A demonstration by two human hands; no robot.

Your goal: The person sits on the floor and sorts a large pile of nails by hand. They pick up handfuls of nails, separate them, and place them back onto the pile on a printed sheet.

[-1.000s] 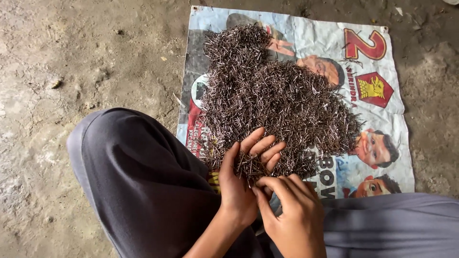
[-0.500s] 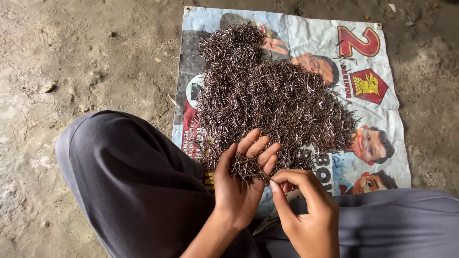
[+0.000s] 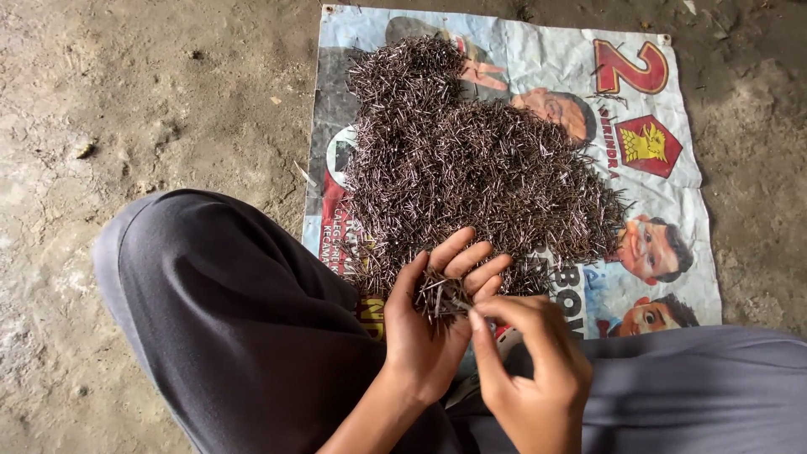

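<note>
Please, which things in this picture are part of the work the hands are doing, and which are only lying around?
Part of the work:
- left hand, cupped, holding a small bundle of nails
- right hand, fingertips at that bundle
- big pile of nails
- printed banner spread under the pile

Only lying around:
- small stones on the dirt floor
- grey trousers, simply worn

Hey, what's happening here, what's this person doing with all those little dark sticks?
A person sits on a concrete floor over a printed banner that bears a big pile of small dark nails. The left hand is cupped palm-up, holding a small bunch of nails. The right hand pinches at that bunch with thumb and fingers. Grey trouser legs frame both hands.
</note>
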